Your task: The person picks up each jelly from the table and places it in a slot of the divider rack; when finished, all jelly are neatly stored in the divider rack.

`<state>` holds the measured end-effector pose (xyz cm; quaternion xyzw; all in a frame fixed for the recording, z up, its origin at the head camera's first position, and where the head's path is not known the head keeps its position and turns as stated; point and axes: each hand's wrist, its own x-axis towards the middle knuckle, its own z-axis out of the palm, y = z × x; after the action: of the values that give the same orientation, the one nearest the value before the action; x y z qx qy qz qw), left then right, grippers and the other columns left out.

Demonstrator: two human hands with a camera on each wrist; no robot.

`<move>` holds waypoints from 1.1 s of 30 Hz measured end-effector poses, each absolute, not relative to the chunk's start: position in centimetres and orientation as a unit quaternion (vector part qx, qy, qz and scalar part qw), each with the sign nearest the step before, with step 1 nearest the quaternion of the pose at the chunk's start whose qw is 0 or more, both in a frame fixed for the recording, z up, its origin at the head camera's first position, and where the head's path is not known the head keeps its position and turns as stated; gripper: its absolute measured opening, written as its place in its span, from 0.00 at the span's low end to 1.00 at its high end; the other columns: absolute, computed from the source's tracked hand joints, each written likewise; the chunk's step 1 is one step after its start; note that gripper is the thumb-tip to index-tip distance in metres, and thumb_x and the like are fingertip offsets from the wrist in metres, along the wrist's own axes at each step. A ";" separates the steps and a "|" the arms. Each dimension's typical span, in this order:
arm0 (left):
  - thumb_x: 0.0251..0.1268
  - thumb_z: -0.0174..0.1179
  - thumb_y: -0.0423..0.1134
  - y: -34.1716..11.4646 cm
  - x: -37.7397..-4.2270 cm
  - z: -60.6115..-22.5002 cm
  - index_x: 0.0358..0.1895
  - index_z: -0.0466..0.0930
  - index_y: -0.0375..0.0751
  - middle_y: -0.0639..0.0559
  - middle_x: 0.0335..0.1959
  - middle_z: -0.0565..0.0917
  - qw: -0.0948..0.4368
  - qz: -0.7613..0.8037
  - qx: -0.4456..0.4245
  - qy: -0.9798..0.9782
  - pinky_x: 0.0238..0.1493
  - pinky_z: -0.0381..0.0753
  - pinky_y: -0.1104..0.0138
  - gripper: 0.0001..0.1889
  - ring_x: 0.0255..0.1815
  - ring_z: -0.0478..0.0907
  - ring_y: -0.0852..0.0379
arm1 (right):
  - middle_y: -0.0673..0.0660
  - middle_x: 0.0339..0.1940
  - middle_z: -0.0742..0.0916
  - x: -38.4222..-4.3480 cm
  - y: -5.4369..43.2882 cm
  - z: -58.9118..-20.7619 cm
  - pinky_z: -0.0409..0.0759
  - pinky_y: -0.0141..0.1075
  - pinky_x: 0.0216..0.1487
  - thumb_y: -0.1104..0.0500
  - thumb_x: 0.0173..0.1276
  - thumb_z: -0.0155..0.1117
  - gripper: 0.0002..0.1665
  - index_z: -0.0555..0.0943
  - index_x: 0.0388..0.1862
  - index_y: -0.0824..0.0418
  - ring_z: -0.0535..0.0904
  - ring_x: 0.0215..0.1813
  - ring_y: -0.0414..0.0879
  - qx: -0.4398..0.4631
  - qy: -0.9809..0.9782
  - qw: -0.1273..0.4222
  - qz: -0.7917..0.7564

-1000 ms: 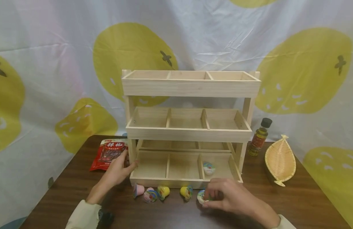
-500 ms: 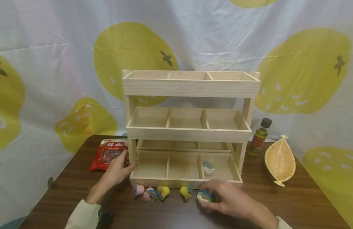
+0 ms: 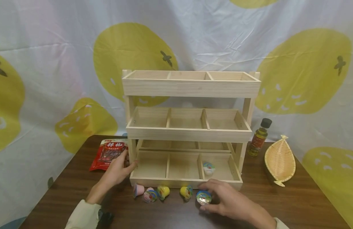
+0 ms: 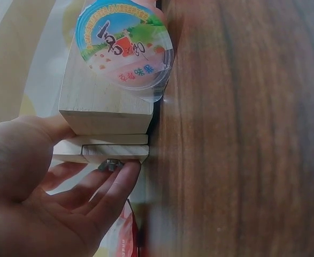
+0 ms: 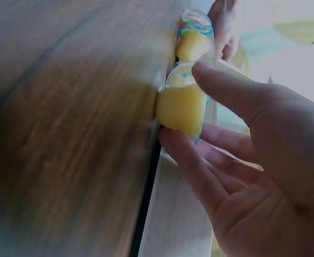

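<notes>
A three-tier wooden rack [image 3: 190, 135] stands on the table. My left hand [image 3: 119, 170] grips its lower left upright, thumb in front and fingers behind. My right hand [image 3: 229, 198] holds a jelly cup [image 3: 203, 197] between thumb and fingers in front of the rack; the foil lid tilts towards me. In the right wrist view its yellow body [image 5: 182, 112] shows between thumb and fingers. To its left lie a yellow cup [image 3: 185, 192], another yellow cup [image 3: 163, 192], a pink-and-blue cup [image 3: 150, 195] and a pink cup [image 3: 139, 190]. One cup [image 3: 208, 168] sits in the bottom tier's right compartment.
A red packet of dried chillies [image 3: 109, 154] lies left of the rack, partly behind my left hand. At the right stand a dark-capped bottle [image 3: 257, 138] and a leaf-shaped woven basket [image 3: 280, 160]. A patterned cloth [image 3: 210, 35] hangs behind the table.
My right hand's fingers and thumb have spread wider around the jelly cup, and more of its lid shows. The cup has tilted and shifted slightly left. My left hand has stayed put.
</notes>
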<state>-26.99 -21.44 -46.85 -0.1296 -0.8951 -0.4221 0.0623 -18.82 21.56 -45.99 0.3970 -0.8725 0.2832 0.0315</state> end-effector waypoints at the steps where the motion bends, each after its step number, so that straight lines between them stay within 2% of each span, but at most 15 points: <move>1: 0.78 0.67 0.39 -21.4 -27.0 -46.8 0.68 0.73 0.33 0.37 0.50 0.90 0.062 -0.423 -0.129 -0.895 0.45 0.91 0.59 0.23 0.48 0.92 0.45 | 0.53 0.58 0.91 -18.8 21.5 -46.0 0.88 0.33 0.49 0.49 0.70 0.80 0.28 0.85 0.64 0.58 0.85 0.49 0.34 0.398 -0.873 0.038 0.279; 4: 0.78 0.67 0.39 -21.4 -26.9 -46.8 0.68 0.73 0.33 0.37 0.50 0.91 0.064 -0.420 -0.130 -0.896 0.44 0.90 0.61 0.23 0.48 0.93 0.45 | 0.52 0.59 0.91 -18.8 21.6 -46.1 0.88 0.34 0.50 0.52 0.71 0.79 0.25 0.85 0.63 0.57 0.86 0.52 0.36 0.397 -0.875 0.046 0.273; 7: 0.78 0.67 0.39 -21.4 -26.9 -46.8 0.68 0.74 0.34 0.38 0.49 0.91 0.066 -0.414 -0.126 -0.899 0.43 0.89 0.62 0.23 0.47 0.92 0.47 | 0.51 0.56 0.91 -19.0 21.8 -46.1 0.89 0.35 0.51 0.51 0.73 0.78 0.24 0.86 0.63 0.58 0.86 0.52 0.37 0.393 -0.867 0.031 0.303; 9: 0.77 0.67 0.39 -21.5 -27.1 -47.0 0.67 0.75 0.34 0.39 0.48 0.91 0.068 -0.412 -0.126 -0.900 0.42 0.89 0.62 0.23 0.46 0.92 0.48 | 0.51 0.54 0.91 -19.3 22.1 -45.9 0.89 0.33 0.48 0.49 0.74 0.77 0.24 0.86 0.62 0.59 0.86 0.49 0.36 0.388 -0.859 0.014 0.333; 10: 0.77 0.68 0.41 -21.8 -27.5 -47.6 0.66 0.75 0.36 0.43 0.46 0.92 0.076 -0.411 -0.129 -0.899 0.41 0.88 0.63 0.22 0.44 0.92 0.52 | 0.51 0.53 0.92 -19.5 22.2 -45.8 0.89 0.33 0.47 0.48 0.74 0.76 0.24 0.86 0.62 0.60 0.87 0.48 0.36 0.385 -0.855 0.004 0.349; 14: 0.76 0.68 0.41 -21.8 -27.6 -47.6 0.65 0.76 0.36 0.44 0.44 0.92 0.078 -0.411 -0.127 -0.899 0.40 0.88 0.64 0.22 0.43 0.91 0.54 | 0.52 0.50 0.93 -20.4 23.0 -45.1 0.90 0.34 0.46 0.49 0.73 0.77 0.25 0.87 0.62 0.60 0.89 0.46 0.36 0.375 -0.841 0.000 0.390; 18: 0.76 0.68 0.39 -21.5 -27.1 -46.8 0.66 0.75 0.35 0.41 0.45 0.91 0.071 -0.408 -0.122 -0.902 0.40 0.86 0.66 0.22 0.44 0.90 0.53 | 0.52 0.52 0.94 -21.7 24.0 -44.6 0.91 0.36 0.46 0.53 0.71 0.80 0.22 0.88 0.61 0.57 0.90 0.48 0.37 0.355 -0.838 0.031 0.413; 24: 0.77 0.68 0.41 -21.6 -27.1 -46.8 0.66 0.76 0.35 0.42 0.45 0.91 0.067 -0.408 -0.122 -0.902 0.41 0.86 0.65 0.22 0.44 0.90 0.52 | 0.47 0.55 0.92 -23.6 25.1 -43.8 0.89 0.38 0.53 0.52 0.68 0.82 0.23 0.89 0.60 0.53 0.88 0.50 0.40 0.315 -0.872 0.106 0.358; 28: 0.77 0.68 0.41 -21.6 -27.1 -46.9 0.67 0.75 0.36 0.40 0.47 0.91 0.064 -0.412 -0.121 -0.901 0.43 0.88 0.62 0.23 0.47 0.91 0.49 | 0.52 0.58 0.92 -24.7 25.4 -43.4 0.87 0.49 0.59 0.56 0.66 0.83 0.24 0.88 0.60 0.57 0.88 0.57 0.48 0.297 -0.897 0.146 0.294; 33: 0.78 0.68 0.40 -21.6 -27.1 -46.9 0.68 0.74 0.34 0.36 0.50 0.91 0.060 -0.423 -0.123 -0.896 0.46 0.91 0.58 0.23 0.50 0.92 0.44 | 0.60 0.61 0.91 -25.2 25.5 -43.3 0.84 0.58 0.64 0.61 0.67 0.81 0.22 0.87 0.59 0.60 0.87 0.64 0.60 0.287 -0.912 0.144 0.255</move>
<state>-27.10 -21.56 -46.86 -0.1228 -0.8959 -0.4227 0.0602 -25.23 25.51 -43.33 0.2871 -0.9122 0.2548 0.1435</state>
